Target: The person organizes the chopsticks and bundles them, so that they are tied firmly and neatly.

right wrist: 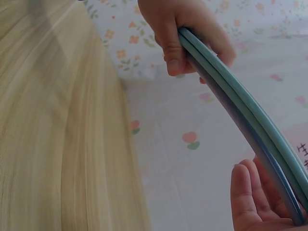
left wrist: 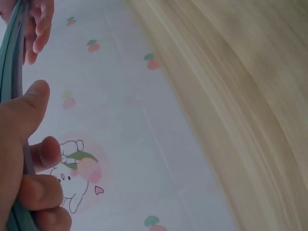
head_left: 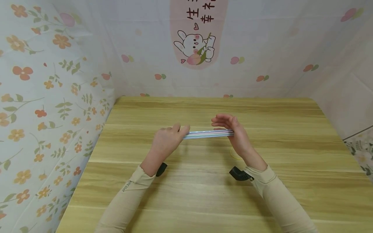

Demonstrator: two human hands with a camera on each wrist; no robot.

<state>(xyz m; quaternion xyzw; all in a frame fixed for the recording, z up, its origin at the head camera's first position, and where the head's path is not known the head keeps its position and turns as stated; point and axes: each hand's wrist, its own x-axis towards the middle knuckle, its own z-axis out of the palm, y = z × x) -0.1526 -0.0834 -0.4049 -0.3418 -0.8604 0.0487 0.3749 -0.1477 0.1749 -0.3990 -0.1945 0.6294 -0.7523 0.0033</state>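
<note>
A bundle of long, thin, straw-like sticks [head_left: 208, 134] in pale blue, pink, white and green is held level above the table between the two hands. My left hand [head_left: 168, 139] grips its left end, fingers curled round it; the left wrist view shows the thumb [left wrist: 32, 103] lying along the bundle. At the other end, the sticks meet the palm of my right hand [head_left: 237, 136]. In the right wrist view, the fingers [right wrist: 245, 190] of that hand stand extended beside the sticks, not wrapped round them. A thin yellow loop [head_left: 234, 156] lies on the table below the right hand, partly hidden by it.
The wood-grain table [head_left: 186, 204] spreads out under both hands. A white cloth with a rabbit print [head_left: 194, 45] hangs behind it, and a flowered cloth [head_left: 43, 129] borders the left side. Black wrist devices [head_left: 239, 174] sit beneath both forearms.
</note>
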